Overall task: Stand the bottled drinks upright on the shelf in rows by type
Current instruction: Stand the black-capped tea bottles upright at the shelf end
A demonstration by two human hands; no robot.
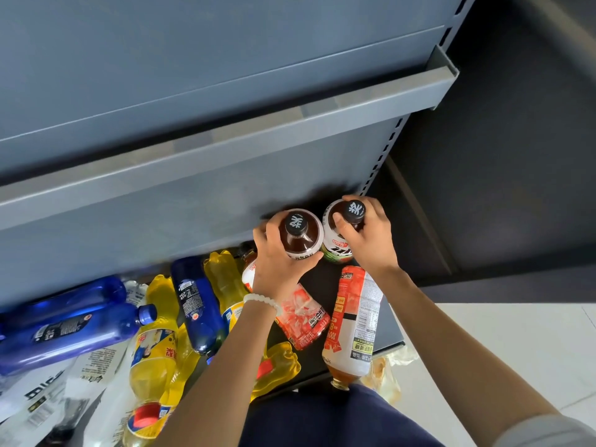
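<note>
You had both hands busy at the far right corner of the bottom shelf [392,330]: your left hand [277,266] wrapped round the shoulder of one dark tea bottle [300,235], your right hand [367,238] pinching the neck of its twin [342,233] just under the black cap. Both bottles stood upright, side by side and touching, tucked in by the back panel, so that looked like the start of the first row, and only the start. Everything else was down flat! Two red-labelled tea bottles [350,324] lay on their sides just near of your hands, one partly under your left wrist. Further left, the yellow soda bottles [153,353] sprawled in a heap, tangled with the blue bottles [67,330], and some white-labelled bottles [48,391] lay at the near left edge. By my reckoning you were barely under way: two standing, the great bulk left to lift, sort and line up by type.
</note>
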